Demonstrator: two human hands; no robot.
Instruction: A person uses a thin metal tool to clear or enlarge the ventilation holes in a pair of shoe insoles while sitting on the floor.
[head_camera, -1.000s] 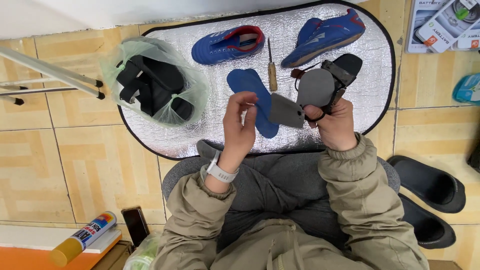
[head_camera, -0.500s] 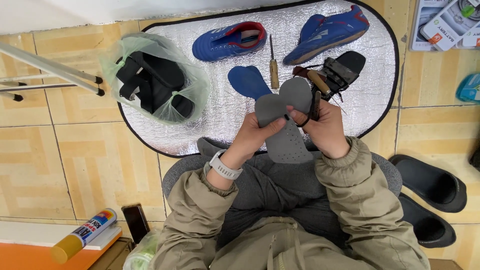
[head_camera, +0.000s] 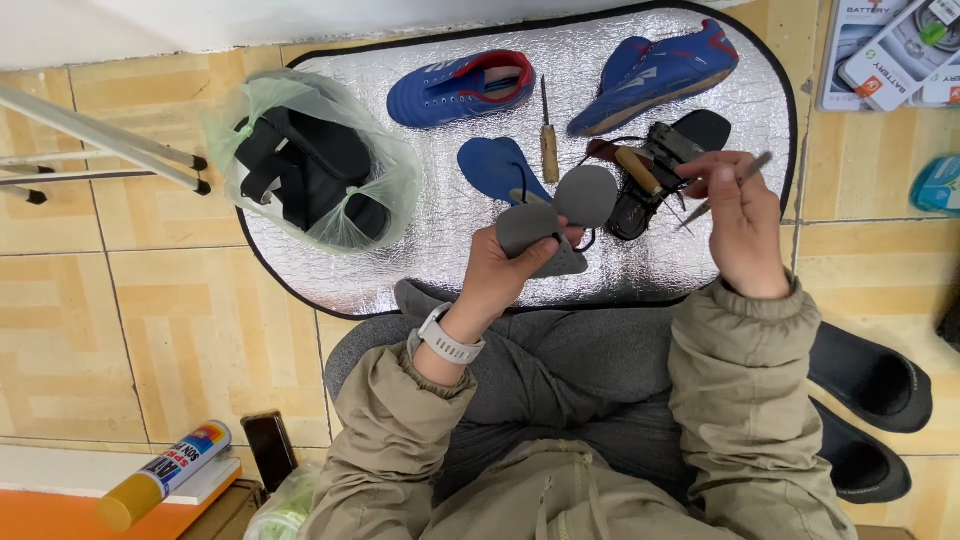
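My left hand (head_camera: 503, 272) grips a grey insole (head_camera: 560, 215), folded over so its rounded end stands up above the silver mat (head_camera: 420, 250). My right hand (head_camera: 738, 220) is raised to the right of it and pinches a thin metal needle-like tool (head_camera: 722, 190) that points up and to the right. Just behind the insole lie a blue insole (head_camera: 495, 167), a wooden-handled awl (head_camera: 548, 140) and a black sandal (head_camera: 670, 165) with another wooden-handled tool resting on it. Two blue sports shoes (head_camera: 462, 88) (head_camera: 655, 72) sit at the mat's far edge.
A green plastic bag holding black sandals (head_camera: 312, 170) rests on the mat's left side. Metal legs (head_camera: 90, 150) cross the tiled floor at left. Black slippers (head_camera: 870, 400) lie to my right. A yellow-capped tube (head_camera: 165, 475) and a dark phone (head_camera: 268, 450) lie near my left knee.
My right hand let go of the grey insole and moved out to the right, now holding the thin tool. My left hand keeps the insole, now folded.
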